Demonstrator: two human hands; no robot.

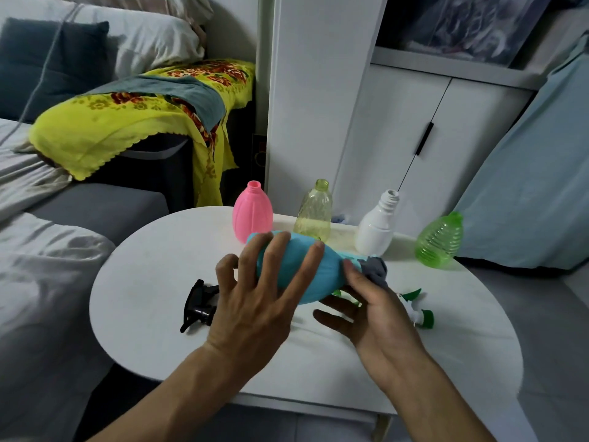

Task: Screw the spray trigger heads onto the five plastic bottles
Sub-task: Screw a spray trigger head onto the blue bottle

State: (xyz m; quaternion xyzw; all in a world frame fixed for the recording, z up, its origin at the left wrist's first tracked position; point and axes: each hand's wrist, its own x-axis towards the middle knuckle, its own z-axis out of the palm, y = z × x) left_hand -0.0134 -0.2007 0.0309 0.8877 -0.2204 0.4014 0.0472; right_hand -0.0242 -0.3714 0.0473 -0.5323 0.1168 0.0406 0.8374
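Note:
My left hand (255, 301) grips a turquoise bottle (328, 272), held on its side above the white table (153, 282). My right hand (373, 311) holds the grey trigger head (377, 267) at the bottle's neck. Along the table's far edge stand a pink bottle (252, 213), a pale yellow bottle (314, 212), a white bottle (377, 224) and a tilted green bottle (439, 242), all without heads. A black trigger head (199, 304) lies left of my left hand. A white and green trigger head (417, 311) lies right of my right hand; another green one is partly hidden under my hands.
A grey sofa with a pale blanket (47, 250) borders the table on the left. A yellow flowered cloth (134, 119) covers a dark stand behind. White cabinet doors (398, 129) rise beyond the bottles. A light blue cushion (526, 186) leans at the right.

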